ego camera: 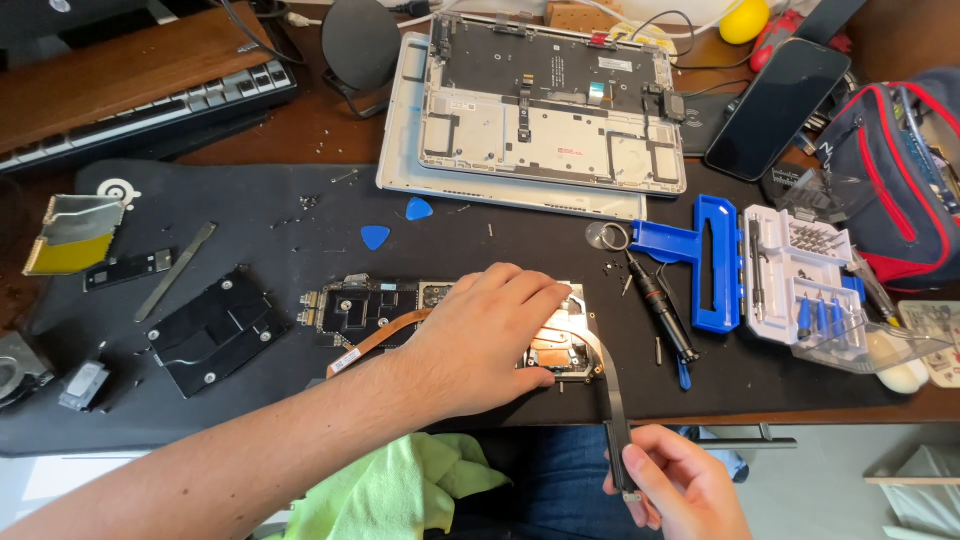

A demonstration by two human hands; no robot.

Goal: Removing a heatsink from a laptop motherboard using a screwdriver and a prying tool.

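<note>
Black ribbon cable point(612, 400) pinched in right hand point(680, 485) past mat edge; left hand point(485, 340) flat, fingers released, on circuit board point(370, 305).

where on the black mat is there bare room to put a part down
Barest patch: the mat front strip, below the black plate and left of the left hand. A second, speckled with tiny screws, lies between the blue picks and the metal spudger. Crowded: the right side, around the screwdriver and bit case.
</note>
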